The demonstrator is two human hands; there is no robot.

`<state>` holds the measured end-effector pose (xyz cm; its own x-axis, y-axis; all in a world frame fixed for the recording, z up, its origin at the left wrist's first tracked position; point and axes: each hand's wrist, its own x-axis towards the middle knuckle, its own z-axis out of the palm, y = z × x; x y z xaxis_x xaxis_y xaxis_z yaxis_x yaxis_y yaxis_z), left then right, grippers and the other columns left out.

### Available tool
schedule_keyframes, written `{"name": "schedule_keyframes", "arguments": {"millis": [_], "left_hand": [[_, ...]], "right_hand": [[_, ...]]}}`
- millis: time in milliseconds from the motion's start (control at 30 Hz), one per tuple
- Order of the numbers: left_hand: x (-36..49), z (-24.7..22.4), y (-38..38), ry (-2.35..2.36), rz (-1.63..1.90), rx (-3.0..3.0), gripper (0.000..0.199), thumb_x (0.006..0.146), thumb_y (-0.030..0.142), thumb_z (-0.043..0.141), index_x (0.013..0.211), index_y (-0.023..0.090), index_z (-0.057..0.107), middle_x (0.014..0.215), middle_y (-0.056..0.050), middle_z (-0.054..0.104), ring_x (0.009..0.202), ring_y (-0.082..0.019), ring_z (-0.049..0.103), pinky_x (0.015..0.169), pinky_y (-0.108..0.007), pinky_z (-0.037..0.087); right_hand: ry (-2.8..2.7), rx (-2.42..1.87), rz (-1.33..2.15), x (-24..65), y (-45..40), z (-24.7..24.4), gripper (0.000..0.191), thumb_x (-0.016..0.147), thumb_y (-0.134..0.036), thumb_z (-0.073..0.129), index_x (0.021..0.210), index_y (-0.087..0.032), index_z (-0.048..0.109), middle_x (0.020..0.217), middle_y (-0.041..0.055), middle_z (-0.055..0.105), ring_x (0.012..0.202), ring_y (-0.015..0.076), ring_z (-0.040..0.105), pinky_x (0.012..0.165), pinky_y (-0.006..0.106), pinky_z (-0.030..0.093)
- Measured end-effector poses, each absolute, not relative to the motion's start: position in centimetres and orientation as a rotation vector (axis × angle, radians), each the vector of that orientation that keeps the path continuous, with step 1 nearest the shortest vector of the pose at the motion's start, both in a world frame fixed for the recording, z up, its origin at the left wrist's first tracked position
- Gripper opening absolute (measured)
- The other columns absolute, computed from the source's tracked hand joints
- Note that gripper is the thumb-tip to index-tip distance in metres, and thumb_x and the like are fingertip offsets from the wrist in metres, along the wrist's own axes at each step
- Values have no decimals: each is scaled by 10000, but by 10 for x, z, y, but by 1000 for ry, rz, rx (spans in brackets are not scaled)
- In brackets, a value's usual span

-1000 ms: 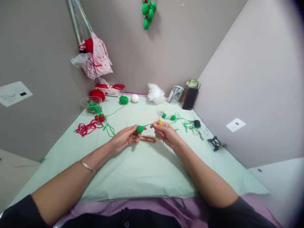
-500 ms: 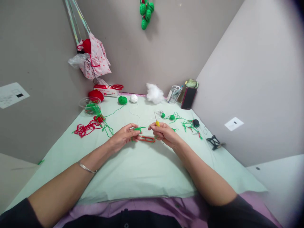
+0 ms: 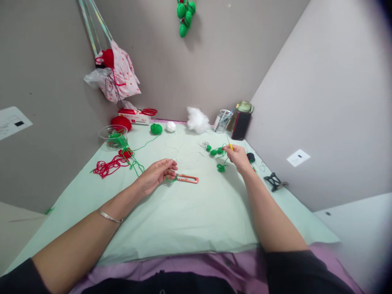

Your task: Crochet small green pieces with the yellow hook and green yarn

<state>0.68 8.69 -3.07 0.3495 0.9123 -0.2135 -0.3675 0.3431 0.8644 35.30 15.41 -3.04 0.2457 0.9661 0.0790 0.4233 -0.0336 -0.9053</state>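
Note:
My left hand (image 3: 162,173) is at the middle of the table, its fingers curled together at the left end of orange thread snips (image 3: 191,179). Green yarn (image 3: 170,179) shows at its fingertips; whether the hand grips the snips or only touches them is unclear. To the right, my right hand (image 3: 238,157) pinches a yellow-handled hook (image 3: 230,145) that points up and left. Small green crocheted balls (image 3: 213,152) lie just left of that hand. Below them is a small green piece (image 3: 221,168) with a yarn tail.
Red yarn (image 3: 107,168) and a clear bowl (image 3: 113,132) are at the left. Along the back stand a green ball (image 3: 156,129), a white ball (image 3: 170,127), white stuffing (image 3: 197,120), a pen cup (image 3: 223,121) and a dark phone (image 3: 241,125). A black stand (image 3: 275,182) sits right.
My right hand has moved right and away from my left hand, still with the hook. The small green piece now lies on the table, and the yarn between the hands is gone.

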Motion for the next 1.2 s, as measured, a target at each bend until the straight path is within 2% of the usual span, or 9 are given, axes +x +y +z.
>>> {"name": "schedule_keyframes", "arguments": {"millis": [33, 100, 300, 467, 633, 767, 867, 1033, 1200], "left_hand": [[7, -30, 86, 807, 963, 809, 164, 1020, 200, 667, 915, 98, 739, 836, -57, 729, 647, -101, 701, 605, -188, 598], [7, -29, 86, 806, 975, 791, 190, 1033, 191, 644, 902, 94, 742, 817, -57, 728, 637, -103, 698, 606, -192, 604], [8, -25, 88, 786, 1091, 680, 377, 1119, 243, 467, 905, 98, 742, 852, -83, 756, 779, -140, 756, 783, -246, 647], [8, -18, 89, 757, 1107, 582, 480, 1139, 324, 408, 888, 97, 748, 862, -107, 770, 829, -160, 769, 843, -276, 645], [9, -13, 86, 697, 1096, 532, 542, 1143, 364, 371, 878, 87, 755, 843, -115, 770, 808, -168, 766, 823, -282, 643], [12, -9, 81, 624, 1138, 518, 583, 1147, 403, 329, 908, 91, 760, 880, -121, 777, 867, -178, 771, 885, -299, 636], [16, -6, 75, 584, 1153, 521, 591, 1151, 396, 300, 938, 94, 762, 908, -125, 781, 887, -179, 773, 902, -304, 633], [18, -2, 72, 576, 1146, 542, 579, 1147, 378, 305, 953, 82, 764, 912, -143, 779, 882, -204, 782, 856, -321, 649], [-3, -1, 91, 618, 1319, 546, 534, 1140, 357, 350, 888, 117, 756, 893, -95, 771, 926, -158, 771, 963, -280, 621]], "right_hand": [[-1328, -1666, 697, 357, 156, -33, 337, 1017, -406, 677, 1248, -160, 671, 1190, 83, 718, 976, 204, 722, 837, 392, 638], [-1344, -1757, 578, 363, 158, -35, 384, 1014, -394, 686, 1331, -181, 644, 1343, 104, 680, 1139, 253, 708, 955, 473, 630], [-1495, -1793, 327, 345, 151, -36, 310, 1022, -338, 636, 1283, -185, 706, 1345, 128, 702, 1227, 289, 666, 1064, 498, 540], [-1696, -1685, 491, 320, 145, -37, 167, 892, -291, 698, 970, -215, 824, 938, 66, 811, 896, 252, 713, 864, 355, 526], [-1600, -1591, 581, 307, 135, -25, 286, 919, -355, 601, 1063, -193, 787, 1029, 127, 787, 855, 242, 650, 743, 332, 471], [-1651, -1381, 987, 267, 106, -13, 438, 912, -502, 615, 1173, -175, 744, 741, 33, 728, 549, 138, 441, 540, 282, 348], [-1706, -1196, 1350, 227, 80, -14, 525, 847, -545, 726, 1227, -183, 719, 686, -2, 727, 489, 101, 377, 478, 256, 286], [-1638, -966, 1737, 204, 68, -19, 404, 756, -530, 826, 904, -172, 711, 756, 41, 782, 450, 57, 323, 429, 247, 216], [-1432, -975, 1684, 236, 83, -7, 389, 758, -518, 837, 873, -211, 628, 676, -29, 711, 429, 38, 207, 433, 248, 118]]}}
